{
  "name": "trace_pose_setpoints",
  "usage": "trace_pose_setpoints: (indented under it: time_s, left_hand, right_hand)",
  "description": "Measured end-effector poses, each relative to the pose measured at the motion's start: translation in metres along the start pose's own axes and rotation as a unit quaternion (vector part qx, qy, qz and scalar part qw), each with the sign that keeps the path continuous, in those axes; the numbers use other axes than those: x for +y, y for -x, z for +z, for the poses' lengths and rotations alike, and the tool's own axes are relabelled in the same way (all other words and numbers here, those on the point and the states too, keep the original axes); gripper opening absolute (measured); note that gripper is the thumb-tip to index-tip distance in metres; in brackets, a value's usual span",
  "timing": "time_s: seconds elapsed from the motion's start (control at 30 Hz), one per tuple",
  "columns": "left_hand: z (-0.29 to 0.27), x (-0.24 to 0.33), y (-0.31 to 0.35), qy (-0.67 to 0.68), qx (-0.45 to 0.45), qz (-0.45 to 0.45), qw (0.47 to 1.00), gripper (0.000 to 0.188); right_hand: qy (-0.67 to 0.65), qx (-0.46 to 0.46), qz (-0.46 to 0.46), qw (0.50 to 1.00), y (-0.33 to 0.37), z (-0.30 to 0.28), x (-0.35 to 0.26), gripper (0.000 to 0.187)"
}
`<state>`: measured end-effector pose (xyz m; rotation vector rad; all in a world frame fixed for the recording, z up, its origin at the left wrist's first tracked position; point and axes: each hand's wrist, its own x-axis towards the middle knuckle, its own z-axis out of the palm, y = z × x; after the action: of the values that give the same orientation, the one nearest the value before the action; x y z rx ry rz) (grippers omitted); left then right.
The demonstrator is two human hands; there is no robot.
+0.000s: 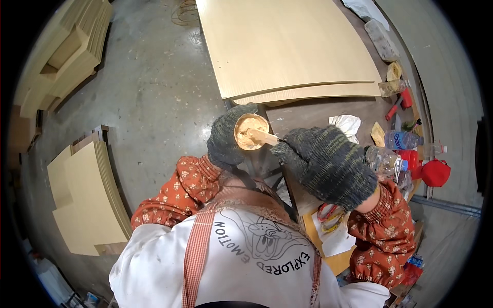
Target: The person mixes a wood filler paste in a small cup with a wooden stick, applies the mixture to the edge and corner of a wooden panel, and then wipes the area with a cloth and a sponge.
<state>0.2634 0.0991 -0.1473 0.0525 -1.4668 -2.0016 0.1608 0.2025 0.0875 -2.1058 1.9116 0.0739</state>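
Left gloved hand (224, 137) is wrapped around the cup (236, 138); right gloved hand (328, 161) pinches the spatula (264, 136). Cup lies just left of the right fingertips, spatula's long axis running leftward into the paste (250, 124).

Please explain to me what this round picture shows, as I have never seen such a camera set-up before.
There is no machine here: a person works with their own two hands, both in dark knitted gloves. The single picture comes from a wide fisheye camera on the person's head, looking down, so its left is their left and straight edges bend near the rim. The left hand holds a small round cup of pale orange paste; the right hand holds a flat spatula dipped into it. On the brown tabletop ahead lie large pale panels, with a crumpled white sheet and clear plastic bottles towards the right.
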Motion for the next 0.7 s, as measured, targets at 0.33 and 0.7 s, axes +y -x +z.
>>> trace_pose_setpoints:
  time_s: [0.33,0.7]
  left_hand:
    - [0.000,0.013,-0.007,-0.280,-0.016,0.032,0.959,0.057]
    - [0.005,0.027,-0.007,-0.331,0.005,0.099,0.938,0.058]
  right_hand:
    - [-0.010,0.020,0.039,0.999,0.005,0.019,0.007,0.022]
    - [-0.073,-0.081,0.149,0.983,0.007,0.005,-0.015,0.022]
